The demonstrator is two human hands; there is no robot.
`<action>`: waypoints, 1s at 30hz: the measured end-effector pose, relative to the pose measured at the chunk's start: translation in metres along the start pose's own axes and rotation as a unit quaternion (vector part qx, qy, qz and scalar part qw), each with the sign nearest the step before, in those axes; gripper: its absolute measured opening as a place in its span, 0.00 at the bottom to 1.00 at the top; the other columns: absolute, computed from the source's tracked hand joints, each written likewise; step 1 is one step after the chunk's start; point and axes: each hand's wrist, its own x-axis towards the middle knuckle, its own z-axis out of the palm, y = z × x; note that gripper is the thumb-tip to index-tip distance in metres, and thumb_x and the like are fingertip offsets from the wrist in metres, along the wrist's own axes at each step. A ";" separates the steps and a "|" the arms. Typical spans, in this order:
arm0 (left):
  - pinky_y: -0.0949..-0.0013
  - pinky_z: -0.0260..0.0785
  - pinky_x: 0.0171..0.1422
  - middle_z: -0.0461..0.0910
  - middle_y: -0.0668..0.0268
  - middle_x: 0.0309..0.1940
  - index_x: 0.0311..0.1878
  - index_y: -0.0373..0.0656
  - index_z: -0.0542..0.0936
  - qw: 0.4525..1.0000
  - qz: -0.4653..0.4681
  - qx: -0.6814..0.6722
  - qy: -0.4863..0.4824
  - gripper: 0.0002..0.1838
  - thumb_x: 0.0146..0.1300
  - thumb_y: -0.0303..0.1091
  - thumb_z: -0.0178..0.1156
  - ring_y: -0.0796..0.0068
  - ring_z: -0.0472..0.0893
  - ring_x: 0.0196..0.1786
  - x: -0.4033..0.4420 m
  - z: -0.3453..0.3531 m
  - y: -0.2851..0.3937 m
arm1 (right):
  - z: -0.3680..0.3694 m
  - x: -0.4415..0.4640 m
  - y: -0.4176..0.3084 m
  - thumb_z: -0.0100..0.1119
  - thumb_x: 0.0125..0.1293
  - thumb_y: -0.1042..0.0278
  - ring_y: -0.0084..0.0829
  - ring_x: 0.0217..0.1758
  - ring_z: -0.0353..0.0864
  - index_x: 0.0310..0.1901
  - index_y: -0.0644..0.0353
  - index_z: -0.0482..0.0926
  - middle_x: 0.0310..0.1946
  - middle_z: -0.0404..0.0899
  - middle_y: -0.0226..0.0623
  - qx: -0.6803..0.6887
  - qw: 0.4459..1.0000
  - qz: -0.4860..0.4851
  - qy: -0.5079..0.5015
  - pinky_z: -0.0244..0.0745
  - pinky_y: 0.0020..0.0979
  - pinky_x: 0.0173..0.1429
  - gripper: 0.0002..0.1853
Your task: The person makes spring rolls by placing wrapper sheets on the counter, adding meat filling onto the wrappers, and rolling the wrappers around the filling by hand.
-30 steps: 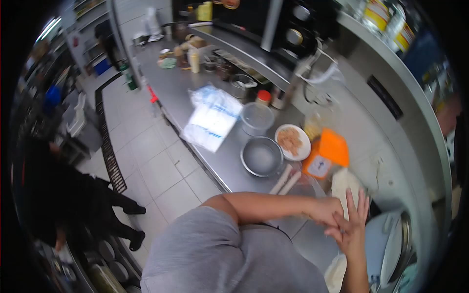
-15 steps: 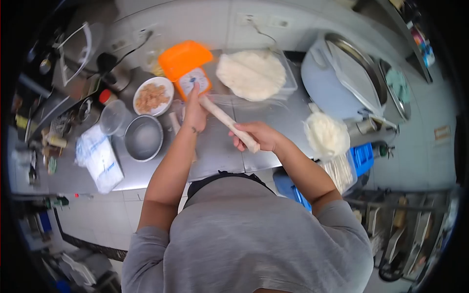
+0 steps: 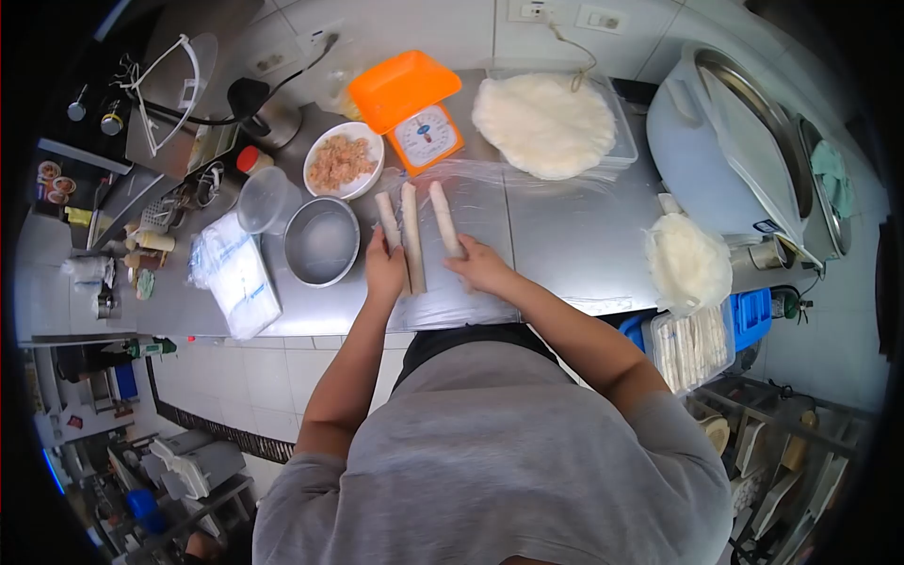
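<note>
You have both hands over the steel table (image 3: 574, 245), where three pale rolls lie in front of you, side by side and almost straight away from your body, on the clear plastic film; your left hand (image 3: 384, 271) is at the near part of the left roll (image 3: 388, 218), its fingers together and partly bent, with the tips touching it; your right hand (image 3: 486, 269) has the fingers half curled at the near end of the right roll (image 3: 443, 217), which they touch; for both hands I cannot tell if the grip closes fully, because the palms are hidden. The middle roll (image 3: 412, 231) lies between your hands, close to the left one; beyond the rolls stands the orange scale (image 3: 424, 132); to its left is a white bowl (image 3: 358, 191) with pinkish filling (image 3: 341, 162), and nearer to you a metal bowl (image 3: 320, 282); a broad white sheet pile (image 3: 546, 122) lies to the right of the scale.
</note>
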 end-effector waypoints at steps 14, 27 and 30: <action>0.62 0.71 0.58 0.74 0.50 0.59 0.66 0.42 0.71 0.994 0.077 0.035 -0.068 0.28 0.60 0.22 0.58 0.55 0.75 0.60 -0.052 -0.057 0.051 | -0.015 0.029 -0.005 0.65 0.58 0.65 0.44 0.46 0.82 0.60 0.65 0.74 0.51 0.79 0.51 -0.138 0.976 -0.136 0.097 0.77 0.39 0.53 0.28; 0.36 0.51 0.73 0.69 0.55 0.66 0.60 0.48 0.78 0.847 -0.208 0.415 0.258 0.25 0.60 0.44 0.66 0.54 0.65 0.70 0.026 -0.288 -0.105 | -0.077 -0.007 -0.026 0.58 0.65 0.74 0.21 0.36 0.77 0.53 0.63 0.80 0.39 0.81 0.29 -0.051 0.984 -0.048 0.167 0.73 0.25 0.41 0.15; 0.30 0.42 0.73 0.70 0.61 0.64 0.55 0.51 0.80 0.850 -0.136 0.437 0.263 0.23 0.54 0.39 0.70 0.58 0.64 0.70 0.037 -0.294 -0.122 | -0.054 0.001 -0.039 0.60 0.64 0.74 0.22 0.38 0.78 0.52 0.64 0.79 0.42 0.81 0.31 -0.121 0.975 -0.102 0.156 0.74 0.26 0.42 0.15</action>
